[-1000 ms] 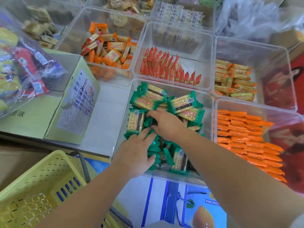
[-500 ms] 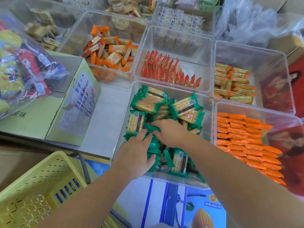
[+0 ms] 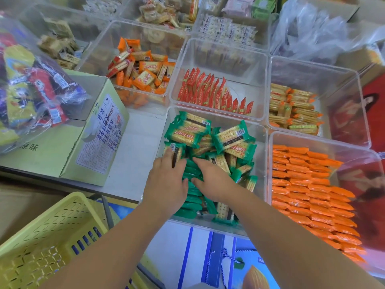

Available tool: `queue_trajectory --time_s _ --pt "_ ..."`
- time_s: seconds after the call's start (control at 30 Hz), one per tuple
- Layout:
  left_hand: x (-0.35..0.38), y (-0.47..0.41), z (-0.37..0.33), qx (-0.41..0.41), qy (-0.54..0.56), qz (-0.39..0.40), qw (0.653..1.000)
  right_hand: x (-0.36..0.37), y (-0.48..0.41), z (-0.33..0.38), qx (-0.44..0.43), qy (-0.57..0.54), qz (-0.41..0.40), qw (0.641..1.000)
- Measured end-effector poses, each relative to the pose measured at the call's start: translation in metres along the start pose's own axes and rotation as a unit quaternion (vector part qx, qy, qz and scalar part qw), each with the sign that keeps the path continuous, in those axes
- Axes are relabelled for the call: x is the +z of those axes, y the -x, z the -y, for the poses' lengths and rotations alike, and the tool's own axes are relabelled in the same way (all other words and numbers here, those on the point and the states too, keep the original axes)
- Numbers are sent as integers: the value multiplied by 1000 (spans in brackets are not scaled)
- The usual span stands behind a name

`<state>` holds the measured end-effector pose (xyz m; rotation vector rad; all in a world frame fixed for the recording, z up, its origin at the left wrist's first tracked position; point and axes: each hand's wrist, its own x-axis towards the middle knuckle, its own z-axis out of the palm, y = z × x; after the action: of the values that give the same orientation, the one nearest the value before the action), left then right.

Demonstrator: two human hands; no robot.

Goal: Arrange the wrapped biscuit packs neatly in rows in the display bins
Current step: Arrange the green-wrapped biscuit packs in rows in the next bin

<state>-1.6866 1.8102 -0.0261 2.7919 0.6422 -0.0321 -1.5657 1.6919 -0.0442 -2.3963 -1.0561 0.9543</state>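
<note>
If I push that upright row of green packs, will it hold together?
Probably slippery: the green packs have glossy film wrappers. Likely to topple, standing on thin edges. Each seems stiff, with flat crackers showing inside.

Glossy green wrappers (image 3: 188,138) fill a clear smooth plastic bin (image 3: 260,130), beside a matt cardboard box (image 3: 98,142) and perforated plastic basket (image 3: 48,236).
</note>
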Motion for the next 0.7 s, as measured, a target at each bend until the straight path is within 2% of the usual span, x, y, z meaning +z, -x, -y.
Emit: queue_trajectory --time_s 0.17,0.3,0.53,0.7 --pt "0 -8 -10 -2 -85 66 994 7 9 -7 -5 -38 -14 999" --pt "-4 -14 -8 27 -109 52 992 10 5 -8 4 -46 -16 999" --pt "-9 -16 -3 57 -25 69 996 16 6 -9 -13 -53 -29 998" --pt "-22 -20 -1 110 94 9 989 16 6 -12 -25 -56 -36 997"
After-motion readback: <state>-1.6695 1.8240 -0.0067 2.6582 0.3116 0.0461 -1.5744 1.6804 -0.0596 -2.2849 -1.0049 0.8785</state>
